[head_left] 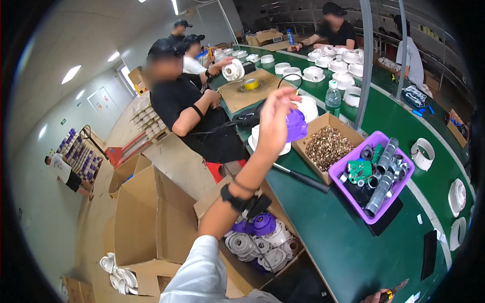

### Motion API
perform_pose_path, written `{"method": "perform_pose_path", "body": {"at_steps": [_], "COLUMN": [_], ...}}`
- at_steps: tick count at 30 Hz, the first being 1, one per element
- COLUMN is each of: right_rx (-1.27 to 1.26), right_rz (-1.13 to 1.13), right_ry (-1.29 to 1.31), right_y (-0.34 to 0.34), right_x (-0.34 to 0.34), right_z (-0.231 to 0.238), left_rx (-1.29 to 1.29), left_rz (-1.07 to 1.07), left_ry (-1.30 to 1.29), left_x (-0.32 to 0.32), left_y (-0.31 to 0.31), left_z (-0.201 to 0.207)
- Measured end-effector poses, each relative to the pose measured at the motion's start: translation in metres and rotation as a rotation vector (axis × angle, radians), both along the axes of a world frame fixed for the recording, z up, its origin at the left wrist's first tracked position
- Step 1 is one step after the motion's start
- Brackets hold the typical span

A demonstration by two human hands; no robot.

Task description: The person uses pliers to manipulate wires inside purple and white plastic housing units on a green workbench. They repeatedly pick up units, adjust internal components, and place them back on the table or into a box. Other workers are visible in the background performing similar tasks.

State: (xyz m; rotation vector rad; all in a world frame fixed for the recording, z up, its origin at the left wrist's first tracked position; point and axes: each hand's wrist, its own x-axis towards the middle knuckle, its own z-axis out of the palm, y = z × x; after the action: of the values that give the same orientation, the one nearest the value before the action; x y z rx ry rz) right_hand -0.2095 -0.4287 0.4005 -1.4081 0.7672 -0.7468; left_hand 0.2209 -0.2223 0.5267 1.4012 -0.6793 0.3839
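My left hand (pixel 275 121) is raised over the bench, its fingers extended and slightly bent, with nothing visible in them. Just beside and behind it, a purple plastic housing (pixel 297 125) rests among white round housings (pixel 306 107). Whether the hand touches the purple one, I cannot tell. A thin black cable loop (pixel 292 77) rises behind the fingertips. Low at the bottom edge, my right hand (pixel 375 297) is partly cut off and closed around pliers (pixel 398 288) with yellow-and-black handles, their metal tip pointing up and to the right.
A cardboard box of small brass pieces (pixel 328 144) stands beside a purple basket (pixel 337 183) of metal tubes and green circuit boards. A black-handled rod (pixel 308 180) lies nearby. Below my left arm, a carton holds white and purple housings (pixel 262 242). A co-worker (pixel 194 106) sits at left.
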Motion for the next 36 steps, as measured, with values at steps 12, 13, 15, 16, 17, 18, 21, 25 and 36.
{"method": "perform_pose_path", "body": {"at_steps": [12, 13, 15, 16, 17, 18, 21, 25, 36], "right_rx": [0.044, 0.038, 0.026, 0.034, 0.042, 0.054, 0.036, 0.035, 0.149], "right_rz": [-0.015, -0.014, -0.013, -0.018, -0.021, -0.022, -0.014, -0.029, -0.089], "right_ry": [0.016, 0.025, 0.036, 0.02, 0.004, -0.012, 0.002, -0.027, -0.129], "right_y": [-0.001, -0.002, -0.002, -0.002, -0.002, -0.001, 0.0, -0.001, 0.002], "right_x": [0.002, 0.001, 0.001, 0.001, 0.002, 0.003, 0.002, 0.003, -0.004], "right_z": [0.001, 0.002, 0.002, 0.001, 0.0, 0.0, 0.003, 0.0, -0.013], "left_rx": [-0.479, -0.495, -0.482, -0.574, -0.607, -0.636, -0.68, -0.601, -0.316], "left_rz": [0.339, 0.322, 0.266, 0.229, 0.165, 0.104, 0.195, 0.102, -0.295], "left_ry": [0.652, 0.696, 0.685, 0.653, 0.599, 0.543, 0.537, 0.485, 0.595], "left_x": [0.204, 0.207, 0.215, 0.217, 0.218, 0.217, 0.2, 0.128, -0.091], "left_y": [0.104, 0.104, 0.115, 0.115, 0.119, 0.12, 0.114, 0.103, 0.033], "left_z": [-0.043, -0.042, -0.043, -0.043, -0.044, -0.043, -0.042, -0.036, -0.053]}}
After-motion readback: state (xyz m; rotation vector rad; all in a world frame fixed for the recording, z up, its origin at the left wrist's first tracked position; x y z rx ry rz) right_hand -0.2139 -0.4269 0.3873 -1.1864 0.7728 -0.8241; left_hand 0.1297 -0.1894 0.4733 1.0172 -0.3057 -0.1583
